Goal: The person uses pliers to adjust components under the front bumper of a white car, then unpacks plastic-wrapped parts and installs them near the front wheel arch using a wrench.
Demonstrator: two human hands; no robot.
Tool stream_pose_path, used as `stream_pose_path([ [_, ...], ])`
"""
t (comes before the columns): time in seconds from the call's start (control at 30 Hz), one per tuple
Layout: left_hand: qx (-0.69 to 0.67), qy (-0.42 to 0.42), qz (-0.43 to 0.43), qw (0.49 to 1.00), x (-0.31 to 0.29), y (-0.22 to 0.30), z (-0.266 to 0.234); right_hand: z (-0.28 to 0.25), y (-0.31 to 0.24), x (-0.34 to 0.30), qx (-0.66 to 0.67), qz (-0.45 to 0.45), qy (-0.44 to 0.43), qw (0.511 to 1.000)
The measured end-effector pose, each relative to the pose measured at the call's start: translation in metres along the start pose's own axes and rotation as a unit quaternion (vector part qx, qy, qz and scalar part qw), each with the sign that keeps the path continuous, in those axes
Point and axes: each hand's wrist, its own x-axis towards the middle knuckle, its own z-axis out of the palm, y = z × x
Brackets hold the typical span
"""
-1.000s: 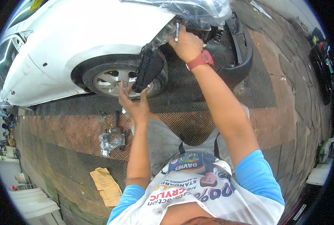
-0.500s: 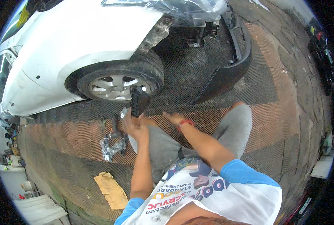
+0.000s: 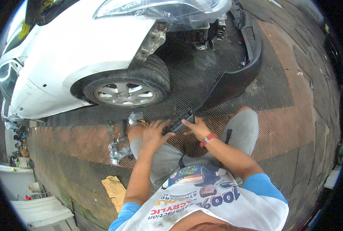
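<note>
A black ribbed plastic piece (image 3: pixel 181 121) is in front of my lap, tilted with its right end farther away. My right hand (image 3: pixel 196 128) grips its right end, thumb on top and a red-banded watch on that wrist. Close to its left end, my left hand (image 3: pixel 154 134) has its fingers spread and its thumb apart; I cannot tell whether it touches the piece. Beyond my hands stands a white car (image 3: pixel 71 54) with its front wheel (image 3: pixel 127 93). A dark bumper (image 3: pixel 237 79) lies on the floor to the right of the wheel.
Left of my knee lie a dark tube-like part (image 3: pixel 123 133) and clear plastic-wrapped pieces (image 3: pixel 118 153). A small clear bag (image 3: pixel 135 117) is near the wheel. Brown paper (image 3: pixel 114 190) lies nearer to me. Plastic film covers the headlight (image 3: pixel 140 9). Matting (image 3: pixel 75 140) covers the floor.
The black piece has passed from my left hand to my right and come lower and rightward. My left hand has let go, its fingers now spread. The view has shifted slightly.
</note>
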Motion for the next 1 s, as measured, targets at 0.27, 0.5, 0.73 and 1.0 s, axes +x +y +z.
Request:
stream_pose_path([
  [0.27,-0.257,0.301,-0.148,0.906,0.219,0.072,-0.120,-0.041,0.039,0.009,-0.503,-0.149,-0.013,0.851],
  [0.5,-0.306,0.335,-0.249,0.856,0.279,0.076,-0.126,-0.053,0.033,0.017,-0.570,-0.118,-0.006,0.813],
  [0.73,-0.250,0.396,-0.272,0.841,0.297,0.083,-0.115,-0.071,0.032,0.026,-0.538,-0.136,-0.012,0.831],
  [1.0,-0.206,0.396,-0.268,0.854,0.295,0.083,-0.115,-0.083,0.016,0.025,-0.549,-0.108,-0.031,0.828],
])
